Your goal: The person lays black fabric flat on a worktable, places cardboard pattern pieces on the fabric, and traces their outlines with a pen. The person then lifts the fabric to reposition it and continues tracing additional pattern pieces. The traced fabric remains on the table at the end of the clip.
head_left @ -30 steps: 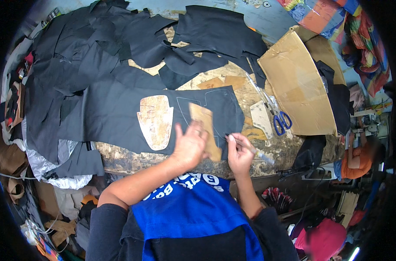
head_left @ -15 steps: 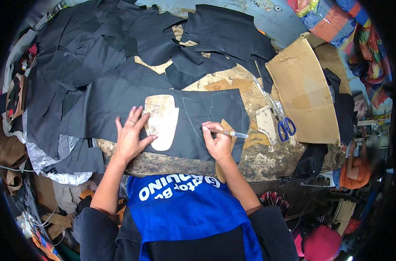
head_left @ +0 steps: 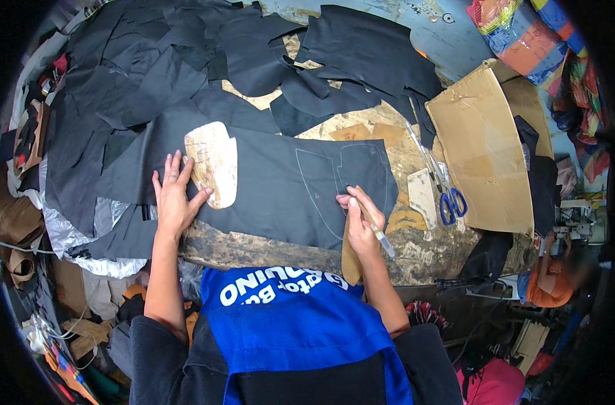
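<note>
Pen in R hand over outlined blk leather

L hand (head_left: 175,206): fingers spread wide, not closed round anything; thumb + fingertips at left/lower edge of pale rounded template (head_left: 216,158), which lies flat on blk leather sheet (head_left: 273,185), left of outlines. R hand (head_left: 363,219): narrow grip, holding clear-barrelled pen (head_left: 386,244) betw. thumb & fingers; tip near right-hand one of two pale drawn outlines (head_left: 314,179); tip contact w/ leather: can't tell. Tan template (head_left: 351,262) partly under R wrist, at near edge of worn wooden table (head_left: 267,255). Blue-handled scissors (head_left: 449,208) to the right, beside small cream template (head_left: 421,197); opened cardboard box (head_left: 479,152) beyond.
</note>
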Demonstrator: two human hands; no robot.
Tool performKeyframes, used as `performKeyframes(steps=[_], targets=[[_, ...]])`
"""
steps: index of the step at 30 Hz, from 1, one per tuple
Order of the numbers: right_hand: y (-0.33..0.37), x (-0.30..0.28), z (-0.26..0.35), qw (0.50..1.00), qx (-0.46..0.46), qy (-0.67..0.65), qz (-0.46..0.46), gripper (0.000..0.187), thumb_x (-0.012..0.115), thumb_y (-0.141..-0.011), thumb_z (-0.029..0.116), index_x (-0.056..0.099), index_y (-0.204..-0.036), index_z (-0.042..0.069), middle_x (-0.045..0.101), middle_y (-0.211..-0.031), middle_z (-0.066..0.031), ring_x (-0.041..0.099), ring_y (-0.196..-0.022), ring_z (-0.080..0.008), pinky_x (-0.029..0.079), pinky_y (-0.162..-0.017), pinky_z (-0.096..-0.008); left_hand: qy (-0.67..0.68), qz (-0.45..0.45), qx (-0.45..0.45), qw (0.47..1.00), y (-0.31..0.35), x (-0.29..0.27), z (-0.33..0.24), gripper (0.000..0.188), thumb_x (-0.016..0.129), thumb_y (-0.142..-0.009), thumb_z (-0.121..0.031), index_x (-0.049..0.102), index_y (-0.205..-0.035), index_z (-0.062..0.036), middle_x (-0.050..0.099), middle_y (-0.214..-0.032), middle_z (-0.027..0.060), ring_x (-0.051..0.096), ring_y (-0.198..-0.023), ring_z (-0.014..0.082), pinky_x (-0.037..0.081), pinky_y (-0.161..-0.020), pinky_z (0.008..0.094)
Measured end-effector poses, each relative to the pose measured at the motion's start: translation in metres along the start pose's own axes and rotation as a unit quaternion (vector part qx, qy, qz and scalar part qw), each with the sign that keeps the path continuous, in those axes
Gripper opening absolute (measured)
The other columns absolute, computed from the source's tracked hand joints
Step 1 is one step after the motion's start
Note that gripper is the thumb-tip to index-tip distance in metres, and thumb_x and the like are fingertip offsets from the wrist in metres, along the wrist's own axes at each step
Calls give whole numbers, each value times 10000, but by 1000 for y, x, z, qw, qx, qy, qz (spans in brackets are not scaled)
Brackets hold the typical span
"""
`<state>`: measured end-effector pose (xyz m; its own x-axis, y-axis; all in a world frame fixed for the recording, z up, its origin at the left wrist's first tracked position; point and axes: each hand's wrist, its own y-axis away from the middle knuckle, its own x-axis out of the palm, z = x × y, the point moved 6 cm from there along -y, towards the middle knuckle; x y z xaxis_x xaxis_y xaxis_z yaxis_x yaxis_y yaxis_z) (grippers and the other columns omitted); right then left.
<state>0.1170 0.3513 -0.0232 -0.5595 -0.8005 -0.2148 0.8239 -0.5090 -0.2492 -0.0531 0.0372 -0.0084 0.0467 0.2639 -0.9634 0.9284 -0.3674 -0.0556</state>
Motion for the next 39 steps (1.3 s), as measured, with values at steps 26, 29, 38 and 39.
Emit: performKeyframes(steps=[26, 29, 38, 39], targets=[[-4, -30, 17, 994, 69, -11, -80, 259, 520, -946, 116, 578, -1140, -45, 635, -833, -93, 615, -741, -126, 526, -696, -257, 56, 120, 300, 945, 22, 26, -139, 519, 614, -807, -193, 482, -1301, -105, 363, -1434, 113, 300, -1353, 285, 231, -1038, 622], [-1, -20, 15, 995, 79, -40, -34, 241, 517, -943, 97, 583, -1126, -45, 633, -797, -91, 621, -733, -134, 534, -678, -268, 18, 171, 391, 904, -15, 21, -141, 648, 711, -707, -343, 495, -1294, -173, 397, -1417, 62, 296, -1354, 268, 220, -1010, 663], [8, -35, 11, 994, 93, -20, -48, 234, 536, -933, 95, 593, -1105, -53, 647, -828, -98, 627, -722, -129, 532, -679, -259, -68, 153, -18, 986, -86, 10, -62, 658, 636, -691, -656, 687, -759, -4, 670, -796, 182, 661, -788, 341, 524, -681, 415], [8, -36, 10, 995, 90, -14, -46, 230, 530, -937, 96, 594, -1108, -43, 637, -803, -91, 621, -711, -130, 533, -669, -261, -67, 153, -38, 985, -82, 14, -59, 673, 623, -702, -663, 685, -738, 6, 668, -779, 194, 663, -771, 346, 529, -661, 418]])
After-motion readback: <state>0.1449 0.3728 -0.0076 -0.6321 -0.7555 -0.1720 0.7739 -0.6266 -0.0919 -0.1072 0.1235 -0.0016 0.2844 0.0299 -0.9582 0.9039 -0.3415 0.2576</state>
